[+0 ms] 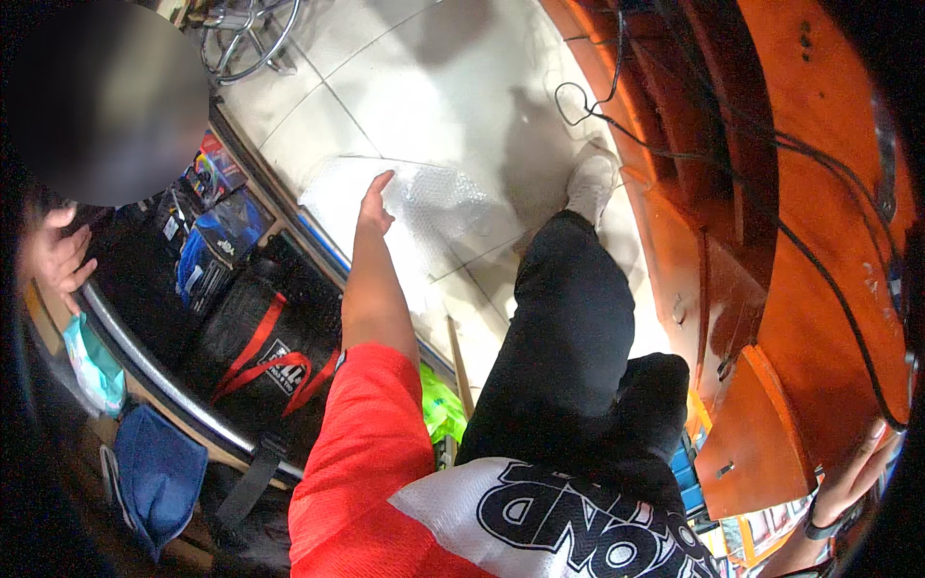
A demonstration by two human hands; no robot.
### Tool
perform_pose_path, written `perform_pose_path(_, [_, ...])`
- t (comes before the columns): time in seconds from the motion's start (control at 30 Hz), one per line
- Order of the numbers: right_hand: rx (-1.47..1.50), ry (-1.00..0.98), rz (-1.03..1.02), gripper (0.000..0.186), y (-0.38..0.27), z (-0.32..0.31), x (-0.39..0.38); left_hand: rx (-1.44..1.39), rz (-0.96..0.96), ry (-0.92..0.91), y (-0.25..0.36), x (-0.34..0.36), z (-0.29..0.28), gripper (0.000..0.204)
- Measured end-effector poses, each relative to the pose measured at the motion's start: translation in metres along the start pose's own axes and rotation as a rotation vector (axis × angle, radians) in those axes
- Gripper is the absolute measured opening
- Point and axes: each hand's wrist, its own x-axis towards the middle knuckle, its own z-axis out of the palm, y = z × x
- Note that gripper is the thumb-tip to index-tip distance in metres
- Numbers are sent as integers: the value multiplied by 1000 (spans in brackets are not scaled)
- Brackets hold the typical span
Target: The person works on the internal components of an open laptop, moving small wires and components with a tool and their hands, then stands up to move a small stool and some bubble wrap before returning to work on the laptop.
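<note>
A red sleeve [361,424] was stretched toward bubble wrap [438,202], laid near the floor's [414,82] left edge, long axis pointed roughly at the shoe [591,185]. The left hand's [374,204] fingers were partly extended; its grip, like the right hand's [856,474], could not be told.

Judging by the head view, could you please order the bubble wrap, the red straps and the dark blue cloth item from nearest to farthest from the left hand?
From the left hand:
1. Bubble wrap: directly behind it in the picture.
2. Red straps: lower left.
3. Dark blue cloth item: farther left, lower still.
</note>
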Motion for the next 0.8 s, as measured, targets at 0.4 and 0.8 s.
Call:
perform_pose_path(0.4, [-44, -71, 47, 62, 3, -13, 5, 511, 150, -69, -18, 36, 33, 96])
perform_pose_path(0.8, [72, -35, 169, 63, -34, 12, -7, 869, 297, 381, -29, -13, 36, 68])
